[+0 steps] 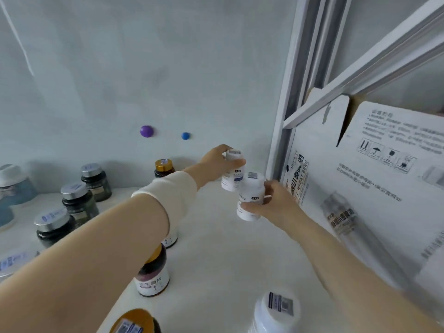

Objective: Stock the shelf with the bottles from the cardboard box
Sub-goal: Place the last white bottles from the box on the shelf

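Note:
My left hand (pixel 217 162) grips a white bottle (pixel 233 171) near the back right corner of the white shelf (pixel 216 248). Just in front of it, my right hand (pixel 274 203) holds a second white bottle (pixel 251 198) by its side. The two bottles are close together, and both seem to be at or just above the shelf surface. The white cardboard box (pixel 374 169) with printed labels stands to the right, behind the shelf's metal upright (pixel 281 150).
Dark jars with silver lids (pixel 79 200) line the left side. Amber bottles with gold caps (pixel 153 275) stand in a row under my left arm. Another white bottle (pixel 276 311) sits at the front. Two round magnets (pixel 147 131) stick to the back wall.

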A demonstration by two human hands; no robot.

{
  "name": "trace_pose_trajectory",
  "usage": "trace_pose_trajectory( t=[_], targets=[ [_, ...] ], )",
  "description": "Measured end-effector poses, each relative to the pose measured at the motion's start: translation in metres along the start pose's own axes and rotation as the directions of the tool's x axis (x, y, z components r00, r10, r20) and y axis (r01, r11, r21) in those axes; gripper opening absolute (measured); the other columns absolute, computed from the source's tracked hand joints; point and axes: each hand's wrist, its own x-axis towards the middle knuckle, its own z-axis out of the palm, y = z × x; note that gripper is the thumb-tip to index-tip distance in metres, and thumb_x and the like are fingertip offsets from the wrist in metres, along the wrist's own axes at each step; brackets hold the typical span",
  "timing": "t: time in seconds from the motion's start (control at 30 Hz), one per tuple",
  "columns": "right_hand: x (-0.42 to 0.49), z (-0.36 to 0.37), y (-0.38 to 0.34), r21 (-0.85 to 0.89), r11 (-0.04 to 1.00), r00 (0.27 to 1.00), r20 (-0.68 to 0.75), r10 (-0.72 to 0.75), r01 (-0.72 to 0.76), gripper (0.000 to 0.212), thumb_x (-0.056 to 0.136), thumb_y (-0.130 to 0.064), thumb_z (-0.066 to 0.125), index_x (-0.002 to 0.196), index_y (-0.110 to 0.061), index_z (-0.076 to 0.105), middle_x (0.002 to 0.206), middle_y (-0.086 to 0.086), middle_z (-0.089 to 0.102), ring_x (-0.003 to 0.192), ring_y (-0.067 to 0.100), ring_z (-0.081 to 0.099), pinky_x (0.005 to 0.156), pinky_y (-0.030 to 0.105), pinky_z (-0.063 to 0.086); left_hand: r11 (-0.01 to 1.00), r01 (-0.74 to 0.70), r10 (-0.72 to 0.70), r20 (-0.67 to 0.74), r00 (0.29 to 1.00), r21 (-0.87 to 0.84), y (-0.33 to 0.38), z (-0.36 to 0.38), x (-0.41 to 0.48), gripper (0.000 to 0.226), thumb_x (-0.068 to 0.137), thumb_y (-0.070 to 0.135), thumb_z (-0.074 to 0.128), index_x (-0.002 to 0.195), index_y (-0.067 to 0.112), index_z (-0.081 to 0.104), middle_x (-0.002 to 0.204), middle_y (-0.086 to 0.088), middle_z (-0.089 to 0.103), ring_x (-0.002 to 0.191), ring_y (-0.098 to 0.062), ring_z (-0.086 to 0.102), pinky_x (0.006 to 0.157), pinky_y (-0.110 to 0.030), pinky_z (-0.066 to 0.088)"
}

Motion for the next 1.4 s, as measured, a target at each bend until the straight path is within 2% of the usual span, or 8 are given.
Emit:
trace_pose_trajectory(
  t=[0.1, 0.3, 0.57, 0.83, 1.0, 1.13, 1.27, 1.4],
  targets=[
    [0.022, 0.014, 0.011, 0.009, 1.0, 1.0, -0.014, -0.001, 0.001, 0.038, 0.07, -0.014, 0.079, 0.092, -0.022, 0.049, 0.086, -0.013, 0.054, 0.072, -0.002, 0.052, 0.055, 0.008, 0.041, 0.992, 0.04, -0.043, 0.025, 0.999, 0.122, -0.012, 0.004, 0.022, 0.042, 0.084, 0.026, 0.068, 0.122, 0.013, 0.053, 0.102, -0.002, 0.054, 0.09, -0.019, 0.053, 0.066, -0.021, 0.045],
    [0.05, 0.032, 0.026, 0.005, 1.0, 1.0, 0.001, 0.028, -0.028, 0.05, 0.069, -0.019, 0.081, 0.106, -0.017, 0.047, 0.095, -0.009, 0.055, 0.08, 0.003, 0.054, 0.06, 0.012, 0.038, 0.978, 0.087, -0.101, 0.067, 0.993, 0.188, -0.027, 0.004, 0.048, 0.047, 0.084, 0.025, 0.068, 0.123, 0.008, 0.051, 0.103, -0.003, 0.054, 0.093, -0.021, 0.055, 0.094, -0.036, 0.047],
    [0.06, 0.036, 0.035, -0.041, 0.999, 0.999, 0.037, 0.009, -0.007, 0.051, 0.07, -0.02, 0.08, 0.103, -0.021, 0.041, 0.097, -0.01, 0.051, 0.077, -0.006, 0.049, 0.057, 0.008, 0.035, 0.981, 0.099, -0.116, 0.094, 0.989, 0.168, -0.038, 0.006, 0.061, 0.044, 0.084, 0.021, 0.068, 0.122, 0.009, 0.05, 0.103, -0.001, 0.053, 0.091, -0.017, 0.051, 0.079, -0.027, 0.04],
    [0.057, 0.035, 0.035, -0.058, 0.998, 0.998, 0.054, 0.023, -0.02, 0.062, 0.067, -0.025, 0.082, 0.114, -0.018, 0.043, 0.106, -0.008, 0.054, 0.092, 0.01, 0.055, 0.066, 0.01, 0.04, 0.958, 0.081, -0.124, 0.143, 0.982, 0.273, -0.034, 0.007, 0.062, 0.051, 0.081, 0.035, 0.068, 0.12, 0.007, 0.052, 0.114, -0.013, 0.06, 0.088, -0.017, 0.052, 0.08, -0.029, 0.039],
    [0.053, 0.021, 0.022, -0.103, 0.995, 0.999, 0.044, 0.015, -0.011, 0.076, 0.068, -0.033, 0.08, 0.131, -0.018, 0.04, 0.12, -0.008, 0.05, 0.109, 0.011, 0.05, 0.086, 0.023, 0.039, 0.921, 0.084, -0.13, 0.098, 0.987, 0.379, -0.018, -0.007, 0.05, 0.062, 0.089, 0.037, 0.06, 0.14, 0.012, 0.035, 0.136, -0.003, 0.048, 0.126, -0.02, 0.045, 0.101, -0.029, 0.032],
    [0.042, 0.006, -0.001, -0.199, 0.979, 0.999, 0.019, -0.033, 0.036, 0.071, 0.076, -0.037, 0.073, 0.135, -0.015, 0.039, 0.136, -0.001, 0.046, 0.125, 0.014, 0.044, 0.09, 0.021, 0.032, 0.869, 0.044, -0.068, 0.032, 0.997, 0.492, 0.004, -0.031, 0.014, 0.059, 0.09, 0.04, 0.056, 0.139, 0.013, 0.036, 0.137, -0.003, 0.049, 0.125, -0.021, 0.047, 0.105, -0.032, 0.034],
    [0.02, -0.005, -0.035, -0.37, 0.921, 0.993, 0.016, -0.119, 0.117, 0.07, 0.084, -0.04, 0.064, 0.141, -0.013, 0.033, 0.145, 0.006, 0.037, 0.134, 0.02, 0.036, 0.1, 0.026, 0.032, 0.641, -0.023, 0.07, -0.029, 0.997, 0.767, 0.02, -0.053, -0.044, 0.051, 0.094, 0.036, 0.05, 0.138, 0.015, 0.036, 0.135, -0.007, 0.048, 0.12, -0.026, 0.05, 0.097, -0.035, 0.04],
    [-0.017, 0.005, -0.067, -0.679, 0.686, 0.958, 0.102, -0.266, 0.263, 0.06, 0.091, -0.036, 0.052, 0.142, -0.012, 0.031, 0.144, 0.01, 0.035, 0.132, 0.027, 0.035, 0.102, 0.036, 0.034, 0.126, -0.003, 0.209, -0.023, 0.978, 0.992, 0.025, -0.071, -0.119, 0.038, 0.096, 0.024, 0.04, 0.131, 0.01, 0.042, 0.126, -0.01, 0.052, 0.111, -0.027, 0.053, 0.079, -0.03, 0.037]
  ],
)
